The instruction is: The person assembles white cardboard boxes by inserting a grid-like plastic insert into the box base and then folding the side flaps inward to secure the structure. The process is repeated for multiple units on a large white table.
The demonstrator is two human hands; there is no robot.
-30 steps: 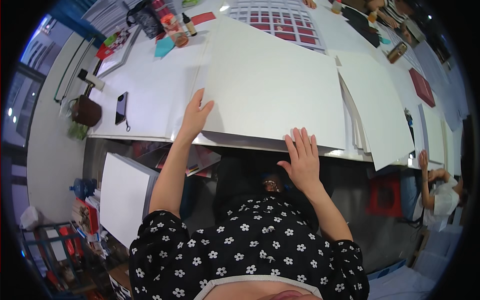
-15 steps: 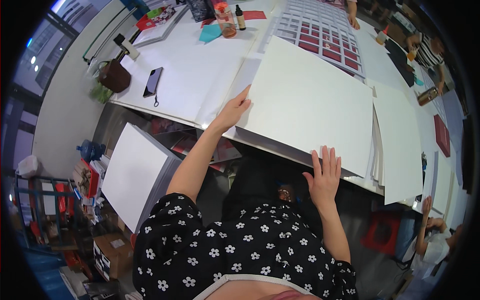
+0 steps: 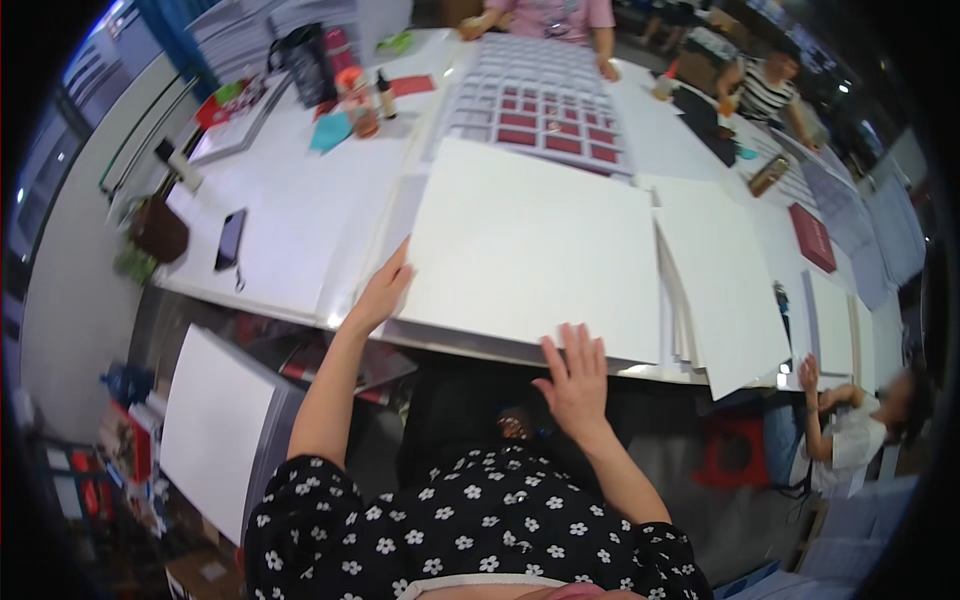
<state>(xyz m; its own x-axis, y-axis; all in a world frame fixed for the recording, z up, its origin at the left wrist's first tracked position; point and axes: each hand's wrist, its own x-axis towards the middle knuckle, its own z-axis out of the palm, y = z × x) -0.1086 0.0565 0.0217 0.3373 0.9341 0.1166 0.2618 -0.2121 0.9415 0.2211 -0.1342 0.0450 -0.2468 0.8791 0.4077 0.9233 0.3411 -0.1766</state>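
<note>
A stack of large white boards (image 3: 535,255) lies on the table in front of me, its top sheet blank. Against its left edge rests my left hand (image 3: 380,295), fingers stretched along the side and not wrapped round anything. My right hand (image 3: 577,388) is open at the front edge, its fingertips lying on the top board near the right corner. To the right, loose white sheets (image 3: 720,285) lie overlapping, with one corner past the table's front edge. Beyond the stack is a white grid tray (image 3: 540,100) with dark red pieces in some compartments.
Another white board stack (image 3: 220,430) stands lower left, beside the table. On the table's left are a phone (image 3: 230,240), a brown pot (image 3: 158,230), bottles and a teal sheet (image 3: 330,131). Co-workers sit across and to the right. A red stool (image 3: 733,450) stands below right.
My view has tilted up and turned right, so the table appears lower and further left. Both hands keep their places at the stack's edges.
</note>
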